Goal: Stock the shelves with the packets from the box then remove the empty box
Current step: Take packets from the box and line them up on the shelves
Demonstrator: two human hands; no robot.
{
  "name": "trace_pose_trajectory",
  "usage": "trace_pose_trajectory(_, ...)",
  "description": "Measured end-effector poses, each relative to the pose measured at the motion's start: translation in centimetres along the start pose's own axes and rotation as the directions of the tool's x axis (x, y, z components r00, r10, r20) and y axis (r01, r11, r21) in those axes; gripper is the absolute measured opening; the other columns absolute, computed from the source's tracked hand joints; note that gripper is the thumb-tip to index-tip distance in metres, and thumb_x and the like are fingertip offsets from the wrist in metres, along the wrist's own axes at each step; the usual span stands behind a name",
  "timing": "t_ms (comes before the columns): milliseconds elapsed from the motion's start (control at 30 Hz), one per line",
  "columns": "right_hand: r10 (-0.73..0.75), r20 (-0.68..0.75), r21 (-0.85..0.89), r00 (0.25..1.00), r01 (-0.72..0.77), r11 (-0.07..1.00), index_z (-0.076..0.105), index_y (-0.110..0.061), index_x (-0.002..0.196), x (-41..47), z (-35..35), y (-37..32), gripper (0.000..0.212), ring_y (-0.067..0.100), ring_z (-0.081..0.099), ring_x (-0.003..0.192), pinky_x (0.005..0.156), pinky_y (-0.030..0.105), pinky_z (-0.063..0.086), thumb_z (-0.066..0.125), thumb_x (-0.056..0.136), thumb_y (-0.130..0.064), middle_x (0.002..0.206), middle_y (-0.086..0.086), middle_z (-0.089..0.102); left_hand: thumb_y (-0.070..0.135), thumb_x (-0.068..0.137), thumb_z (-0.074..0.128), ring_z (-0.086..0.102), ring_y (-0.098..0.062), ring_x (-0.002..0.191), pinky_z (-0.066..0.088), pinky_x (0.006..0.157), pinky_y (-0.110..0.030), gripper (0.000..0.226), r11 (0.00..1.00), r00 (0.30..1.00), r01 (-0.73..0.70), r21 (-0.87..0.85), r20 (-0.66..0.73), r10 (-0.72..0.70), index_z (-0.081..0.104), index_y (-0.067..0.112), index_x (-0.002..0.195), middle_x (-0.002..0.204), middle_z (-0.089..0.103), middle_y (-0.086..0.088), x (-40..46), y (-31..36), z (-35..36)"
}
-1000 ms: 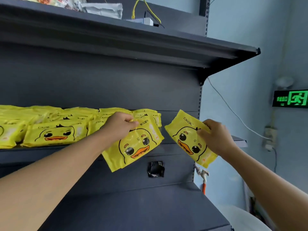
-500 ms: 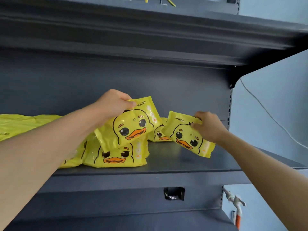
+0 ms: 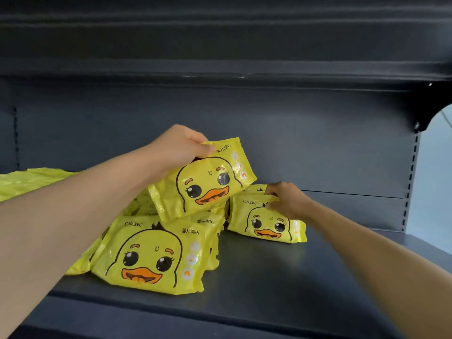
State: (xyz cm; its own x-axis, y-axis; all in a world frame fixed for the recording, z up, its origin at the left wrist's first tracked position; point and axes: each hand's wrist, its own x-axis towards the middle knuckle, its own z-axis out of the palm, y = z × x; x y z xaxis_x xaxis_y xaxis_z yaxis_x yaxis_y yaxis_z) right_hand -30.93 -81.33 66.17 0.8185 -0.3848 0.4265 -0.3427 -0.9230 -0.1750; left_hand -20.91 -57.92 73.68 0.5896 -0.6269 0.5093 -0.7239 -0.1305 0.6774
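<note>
Up on the dark shelf (image 3: 281, 285), your left hand (image 3: 178, 148) gripped a yellow duck packet (image 3: 205, 182) by its top edge, fingers curled over the seam and thumb pressed on the front. That packet hung tilted below your fingers, its lower corner resting on the pile beneath it. Just under it, nearer to you than your left fingers, a bigger-looking front packet (image 3: 151, 255) lay face up on the shelf, leaning on more packets stacked behind and to the left. Further left of your left wrist, a row of yellow packets (image 3: 31, 179) ran along the back of the shelf.

Your right hand (image 3: 286, 199) held the top edge of a second duck packet (image 3: 266, 223), fingers bent over the back of it and thumb on the front. That one sat on the shelf below your right fingers, leaning back against another packet behind it, with its duck face toward you. It sat just right of the packet in your left hand, the two close to touching. Beyond both sets of fingers rose the shelf's dark back panel (image 3: 318, 143), and another shelf (image 3: 220, 45) spanned overhead.
</note>
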Motion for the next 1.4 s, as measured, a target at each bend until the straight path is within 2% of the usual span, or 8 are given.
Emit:
trace_pose_trajectory(100, 0.007, -0.041, 0.042, 0.999, -0.006, 0.999, 0.053, -0.007, 0.115, 0.4, 0.8, 0.4, 0.03, 0.014, 0.042, 0.088, 0.073, 0.024, 0.033, 0.063, 0.088, -0.016, 0.101, 0.002, 0.047, 0.026, 0.089, 0.062, 0.065, -0.012, 0.076, 0.049, 0.07, -0.022, 0.014, 1.0, 1.0, -0.022, 0.021, 0.006, 0.022, 0.072, 0.016, 0.091, 0.086, 0.072, 0.0, 0.6, 1.2, 1.0)
trace_pose_trajectory(267, 0.054, -0.145, 0.083, 0.988, -0.042, 0.996, 0.038, -0.01, 0.131, -0.6, -0.5, 2.4, 0.051, 0.026, 0.049, 0.112, 0.091, 0.034, 0.044, 0.062, 0.089, -0.028, 0.13, 0.009, 0.04, 0.023, 0.089, 0.062, 0.065, -0.01, 0.074, 0.049, 0.068, -0.02, 0.014, 0.997, 0.996, -0.077, 0.016, 0.043, 0.077, 0.073, 0.014, 0.091, 0.084, 0.072, 0.0, 1.5, 3.4, 3.4)
trace_pose_trajectory(367, 0.157, -0.19, 0.093, 0.969, -0.141, 0.986, 0.037, -0.008, 0.132, -1.9, -3.2, 4.4, 0.044, 0.031, 0.048, 0.114, 0.089, 0.033, 0.041, 0.053, 0.093, -0.019, 0.133, 0.014, 0.039, 0.022, 0.089, 0.063, 0.062, -0.01, 0.072, 0.048, 0.066, -0.018, 0.014, 0.992, 0.988, -0.121, 0.016, 0.099, 0.119, 0.073, 0.012, 0.089, 0.084, 0.07, -0.001, 2.2, 4.4, 6.0)
trace_pose_trajectory(533, 0.223, -0.182, 0.087, 0.958, -0.21, 0.974, 0.041, -0.004, 0.127, -4.5, -5.5, 7.1, 0.035, 0.029, 0.044, 0.117, 0.084, 0.029, 0.037, 0.048, 0.093, -0.013, 0.127, 0.015, 0.045, 0.018, 0.09, 0.061, 0.059, -0.01, 0.073, 0.048, 0.078, -0.027, 0.014, 0.969, 0.918, -0.23, 0.088, 0.351, 0.186, 0.07, 0.008, 0.088, 0.082, 0.066, -0.003, 3.5, 4.5, 10.9)
trace_pose_trajectory(667, 0.219, -0.143, 0.1, 0.965, -0.206, 0.973, 0.04, -0.009, 0.127, -5.8, -5.5, 8.3, 0.036, 0.021, 0.042, 0.099, 0.077, 0.025, 0.033, 0.049, 0.094, -0.02, 0.127, 0.013, 0.044, 0.015, 0.088, 0.063, 0.049, -0.01, 0.064, 0.041, 0.07, -0.028, 0.009, 0.926, 0.855, -0.275, 0.257, 0.506, 0.113, 0.067, 0.014, 0.08, 0.069, 0.058, 0.003, 4.3, 2.2, 14.5)
trace_pose_trajectory(800, 0.221, -0.118, 0.157, 0.968, -0.202, 0.967, 0.038, -0.011, 0.131, -6.6, -5.4, 8.5, 0.042, 0.02, 0.042, 0.099, 0.061, 0.022, 0.038, 0.05, 0.093, -0.023, 0.131, 0.009, 0.04, 0.013, 0.087, 0.065, 0.052, -0.013, 0.076, 0.041, 0.072, -0.025, 0.005, 0.919, 0.89, -0.25, 0.304, 0.446, 0.094, 0.069, 0.015, 0.089, 0.083, 0.061, 0.0, 4.6, 0.4, 16.2)
trace_pose_trajectory(1000, 0.171, -0.108, 0.138, 0.979, -0.156, 0.978, 0.033, -0.012, 0.134, -6.5, -4.6, 7.0, 0.051, 0.026, 0.046, 0.114, 0.079, 0.028, 0.04, 0.055, 0.091, -0.027, 0.133, 0.011, 0.04, 0.009, 0.081, 0.07, 0.063, -0.011, 0.093, 0.052, 0.085, -0.028, 0.021, 0.899, 0.954, -0.212, 0.383, 0.282, 0.104, 0.069, 0.02, 0.099, 0.094, 0.068, 0.006, 4.3, 0.0, 15.3)
trace_pose_trajectory(1400, 0.056, -0.104, 0.126, 0.993, -0.042, 0.991, 0.04, -0.01, 0.131, -7.5, -3.8, -2.7, 0.05, 0.026, 0.051, 0.109, 0.078, 0.026, 0.04, 0.059, 0.089, -0.029, 0.126, 0.01, 0.048, 0.013, 0.082, 0.068, 0.062, -0.01, 0.09, 0.047, 0.083, -0.023, 0.018, 0.907, 0.985, -0.143, 0.396, 0.15, 0.09, 0.067, 0.021, 0.098, 0.091, 0.069, 0.006, -1.7, 0.1, 4.6)
